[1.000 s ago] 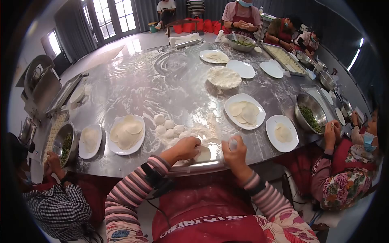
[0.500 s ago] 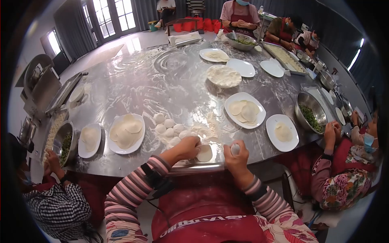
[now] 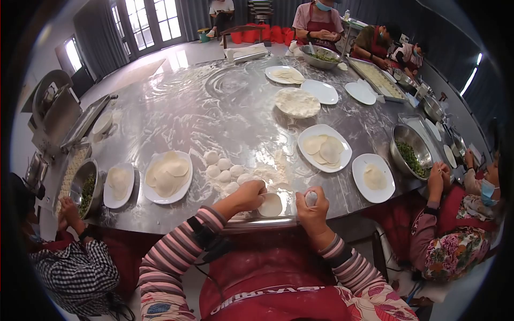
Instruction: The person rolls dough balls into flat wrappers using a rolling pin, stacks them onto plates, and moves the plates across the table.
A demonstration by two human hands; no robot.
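Note:
My left hand (image 3: 247, 196) is closed at the left edge of a flat round dough wrapper (image 3: 270, 205), pinching its rim at the table's near edge. Just right of the wrapper, my right hand (image 3: 312, 206) is wrapped round a pale rolling pin (image 3: 310, 198), whose end pokes out above the fingers. Several dough pieces (image 3: 224, 176) lie beyond my left hand, beside loose flour (image 3: 276, 172). Stacked wrappers fill a white plate (image 3: 147, 191) to the left and another plate (image 3: 342, 160) to the right.
The floured metal table (image 3: 160, 117) also holds a flour bowl (image 3: 297, 102), more plates, and steel bowls of green filling on the left (image 3: 97, 199) and right (image 3: 428, 155). Co-workers sit close on both sides, others at the far right corner.
The wrapper looks slightly larger and shows more of its face. My hands have stayed in nearly the same places. The far co-worker's hands have shifted right.

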